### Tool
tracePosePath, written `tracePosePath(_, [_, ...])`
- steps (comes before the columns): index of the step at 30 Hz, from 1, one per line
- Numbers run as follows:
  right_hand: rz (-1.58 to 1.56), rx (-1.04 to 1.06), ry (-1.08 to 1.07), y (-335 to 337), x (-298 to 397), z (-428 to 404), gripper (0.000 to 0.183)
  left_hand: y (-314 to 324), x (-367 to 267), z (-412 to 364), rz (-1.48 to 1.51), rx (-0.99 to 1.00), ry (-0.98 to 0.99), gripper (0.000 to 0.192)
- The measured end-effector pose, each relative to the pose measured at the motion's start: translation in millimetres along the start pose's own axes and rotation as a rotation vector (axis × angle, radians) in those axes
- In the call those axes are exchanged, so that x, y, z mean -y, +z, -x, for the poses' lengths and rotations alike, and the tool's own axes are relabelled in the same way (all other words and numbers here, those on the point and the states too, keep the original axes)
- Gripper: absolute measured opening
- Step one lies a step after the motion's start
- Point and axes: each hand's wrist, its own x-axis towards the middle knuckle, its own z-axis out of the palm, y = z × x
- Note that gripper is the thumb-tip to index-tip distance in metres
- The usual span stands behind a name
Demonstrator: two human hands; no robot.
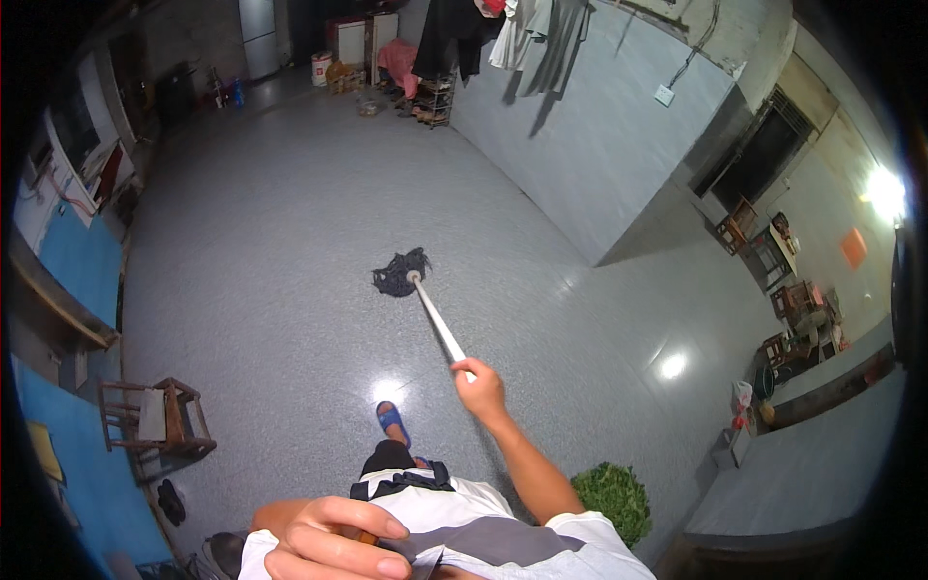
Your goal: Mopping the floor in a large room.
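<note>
My right hand point(481, 390) is closed around the white handle point(441, 326) of a string mop, with the arm stretched forward. At the handle's far end, the mop's dark, stringy head point(399, 274) lies spread on the grey speckled floor point(290, 217). Close to the camera, in front of my chest, is my left hand point(333, 540) with its fingers bent. A small orange-brown thing point(368, 538) shows between those fingers, mostly hidden; whether the hand grips it is unclear. A blue slipper point(389, 415) is on my foot below.
A pile of leafy greens point(615, 500) lies on the floor at my right. To the left stand a wooden chair point(170, 420) and dark shoes point(171, 502). Ahead, clothes point(540, 43) hang by a jutting wall point(580, 152), near a shoe rack point(435, 101). Wooden furniture point(794, 301) lines the right side.
</note>
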Motion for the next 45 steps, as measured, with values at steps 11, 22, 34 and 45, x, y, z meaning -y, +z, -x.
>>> tracePosePath(11, [0.171,0.121,0.167,92,-73,-146,0.030,-31,65,-29,-0.071,-0.080,0.101,0.042])
tracePosePath(22, [-0.301,-0.047,0.422,-60,-114,-121,0.033,-74,120,-116,0.137,0.013,-0.229,0.034])
tracePosePath(34, [-0.295,-0.317,0.507,-149,24,-16,0.034,-76,204,-160,0.430,0.079,-0.118,0.039])
tracePosePath(45, [-0.101,-0.054,-0.145,-33,-49,-175,0.021,-74,216,-159,0.124,0.077,-0.175,0.038])
